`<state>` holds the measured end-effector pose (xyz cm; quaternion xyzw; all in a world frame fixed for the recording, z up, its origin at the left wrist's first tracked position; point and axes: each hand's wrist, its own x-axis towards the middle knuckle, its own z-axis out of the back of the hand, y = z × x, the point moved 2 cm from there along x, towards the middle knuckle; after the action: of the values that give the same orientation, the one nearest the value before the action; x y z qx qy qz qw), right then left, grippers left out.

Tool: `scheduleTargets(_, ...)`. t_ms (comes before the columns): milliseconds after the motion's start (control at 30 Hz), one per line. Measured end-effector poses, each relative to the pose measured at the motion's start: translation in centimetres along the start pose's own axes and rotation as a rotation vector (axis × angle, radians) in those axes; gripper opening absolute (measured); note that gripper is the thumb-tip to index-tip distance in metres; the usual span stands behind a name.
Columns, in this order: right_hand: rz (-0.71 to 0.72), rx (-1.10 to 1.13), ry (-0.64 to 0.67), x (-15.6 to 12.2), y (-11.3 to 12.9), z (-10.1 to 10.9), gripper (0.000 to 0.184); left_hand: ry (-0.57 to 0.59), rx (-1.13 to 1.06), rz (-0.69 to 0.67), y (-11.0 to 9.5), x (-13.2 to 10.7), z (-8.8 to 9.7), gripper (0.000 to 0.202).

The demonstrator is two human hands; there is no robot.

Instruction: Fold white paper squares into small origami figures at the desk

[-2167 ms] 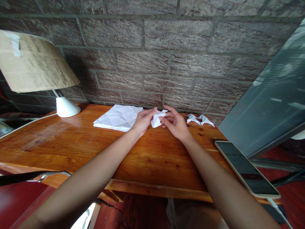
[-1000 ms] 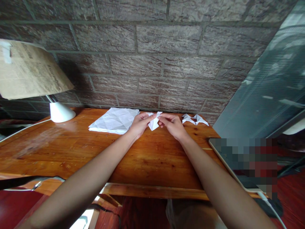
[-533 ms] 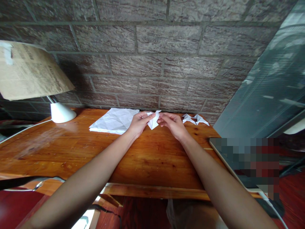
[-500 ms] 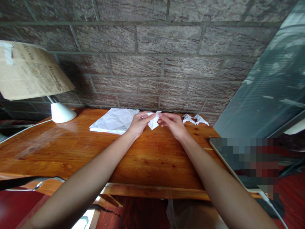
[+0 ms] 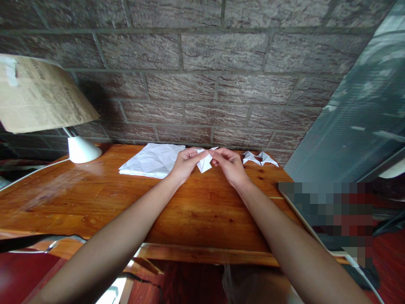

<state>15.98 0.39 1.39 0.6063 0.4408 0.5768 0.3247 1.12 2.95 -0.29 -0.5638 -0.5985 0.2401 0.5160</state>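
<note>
A small folded white paper piece (image 5: 204,161) hangs just above the far edge of the wooden table (image 5: 104,198). My left hand (image 5: 186,162) pinches its left side with thumb and fingers. My right hand (image 5: 229,162) pinches its upper right flap, fingers curled. A stack of creased white paper sheets (image 5: 151,159) lies flat just left of my left hand. Two finished folded paper shapes (image 5: 260,158) rest on the table right of my right hand.
A lamp with a white base (image 5: 81,149) and a newspaper-covered shade (image 5: 41,97) stands at the far left, its cord trailing left. A brick wall (image 5: 202,76) backs the table. A phone, blurred out (image 5: 325,215), lies at the right edge. A dark slanted panel (image 5: 354,118) rises on the right.
Both hands keep hold of the folded paper; the fingers have shifted slightly along its top edge and the right flap has spread a little. The view has dropped since the earliest frame.
</note>
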Motion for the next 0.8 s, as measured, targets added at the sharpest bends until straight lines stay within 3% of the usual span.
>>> scheduleTargets(400,-0.034,0.019,-0.013,-0.19,-0.19,-0.35,0.037,-0.033,0.083,-0.055,-0.27,-0.11,0.06,0.036)
scheduleTargets(800,-0.053,-0.029,0.015,-0.13,-0.39,-0.16,0.039,0.024,0.107,-0.041,-0.62,-0.49,-0.4,0.037)
